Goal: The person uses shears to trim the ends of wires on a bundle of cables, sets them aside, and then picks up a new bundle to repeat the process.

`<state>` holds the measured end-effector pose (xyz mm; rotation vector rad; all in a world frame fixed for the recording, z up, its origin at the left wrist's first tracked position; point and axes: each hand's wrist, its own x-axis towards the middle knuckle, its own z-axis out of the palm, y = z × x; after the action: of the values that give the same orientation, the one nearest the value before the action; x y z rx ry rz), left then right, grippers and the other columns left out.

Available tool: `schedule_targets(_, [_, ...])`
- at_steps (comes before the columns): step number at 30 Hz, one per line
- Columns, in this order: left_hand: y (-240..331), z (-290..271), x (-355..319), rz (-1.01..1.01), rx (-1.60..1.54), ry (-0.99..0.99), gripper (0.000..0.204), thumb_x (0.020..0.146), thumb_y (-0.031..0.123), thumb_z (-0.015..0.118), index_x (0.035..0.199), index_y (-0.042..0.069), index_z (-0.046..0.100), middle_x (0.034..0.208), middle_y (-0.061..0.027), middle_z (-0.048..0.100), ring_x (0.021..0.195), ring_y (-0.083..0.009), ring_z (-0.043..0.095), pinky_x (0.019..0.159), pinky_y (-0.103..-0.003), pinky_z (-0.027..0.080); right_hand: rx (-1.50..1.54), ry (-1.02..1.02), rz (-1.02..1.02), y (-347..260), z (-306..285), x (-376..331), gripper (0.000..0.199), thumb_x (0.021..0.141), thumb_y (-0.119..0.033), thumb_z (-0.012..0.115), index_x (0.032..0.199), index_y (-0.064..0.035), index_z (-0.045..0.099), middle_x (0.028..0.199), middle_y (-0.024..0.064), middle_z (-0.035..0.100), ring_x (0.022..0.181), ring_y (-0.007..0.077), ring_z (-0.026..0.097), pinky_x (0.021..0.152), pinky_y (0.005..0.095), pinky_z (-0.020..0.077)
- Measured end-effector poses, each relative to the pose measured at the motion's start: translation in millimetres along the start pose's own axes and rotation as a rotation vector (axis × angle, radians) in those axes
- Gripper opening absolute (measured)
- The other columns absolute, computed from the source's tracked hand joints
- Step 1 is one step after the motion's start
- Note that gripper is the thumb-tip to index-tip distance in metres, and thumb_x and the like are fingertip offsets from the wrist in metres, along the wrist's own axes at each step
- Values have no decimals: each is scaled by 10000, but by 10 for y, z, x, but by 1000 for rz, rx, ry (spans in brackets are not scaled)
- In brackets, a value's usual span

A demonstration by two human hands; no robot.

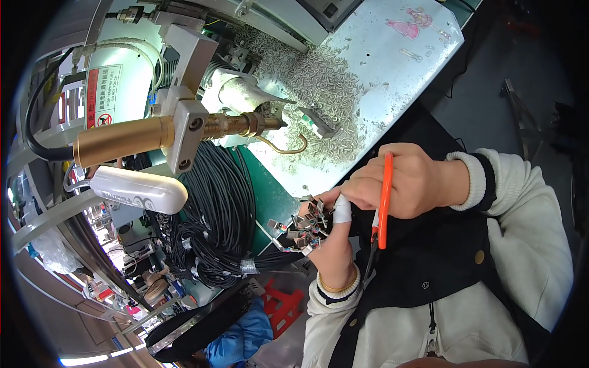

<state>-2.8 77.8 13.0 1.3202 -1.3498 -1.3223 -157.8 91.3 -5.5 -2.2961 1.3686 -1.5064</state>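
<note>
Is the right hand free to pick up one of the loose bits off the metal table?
Probably not: the right hand grips orange-handled scissors at the left hand's connector bundle.

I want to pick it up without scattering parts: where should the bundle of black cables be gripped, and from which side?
Judging by its pose, grip the bundle of black cables at the taped band, coming from above. There the strands are bound tight; elsewhere they fan loosely.

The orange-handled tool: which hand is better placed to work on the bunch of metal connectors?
Probably the right hand: it already grips the orange-handled tool beside the metal connectors. The left hand is occupied holding that bunch.
</note>
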Motion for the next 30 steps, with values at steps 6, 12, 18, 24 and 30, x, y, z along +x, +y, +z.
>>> schedule_targets(6, [-61, -14, 29, 425, 250, -34, 168, 747, -33, 603, 892, -9, 521, 747, -39, 541, 619, -78, 475, 573, -203, 381, 556, -60, 365, -37, 38, 9, 143, 722, -3, 599, 839, -25, 519, 602, 4, 535, 501, 77, 523, 471, 205, 406])
schedule_targets(12, [48, -99, 49, -225, -366, -94, 182, 751, -36, 586, 912, -3, 509, 746, -45, 514, 572, -93, 452, 501, -213, 348, 953, -76, 767, -52, 72, 43, 116, 747, -9, 588, 836, -20, 513, 593, 16, 541, 501, 86, 547, 452, 199, 409])
schedule_targets(18, [66, -65, 70, -132, -285, -42, 158, 780, 37, 547, 921, 1, 487, 618, -31, 427, 495, -93, 348, 454, -225, 273, 447, -340, 611, -2, -83, 55, 206, 722, -187, 666, 731, -32, 530, 531, 35, 535, 442, 157, 552, 415, 238, 407])
schedule_targets(24, [25, -72, 89, -86, -271, -48, 152, 781, 40, 543, 917, 8, 481, 606, -27, 405, 495, -100, 335, 466, -228, 279, 188, -466, 572, -47, -15, -25, 314, 700, -300, 683, 632, -38, 524, 508, 57, 531, 422, 224, 534, 400, 272, 398])
schedule_targets(30, [64, -142, 331, -308, -440, -194, 143, 779, -14, 547, 914, -3, 500, 723, -41, 474, 534, -90, 387, 459, -214, 304, 355, -471, 737, 65, 143, -168, 295, 762, -253, 633, 626, -19, 514, 493, 73, 508, 400, 211, 513, 403, 270, 392])
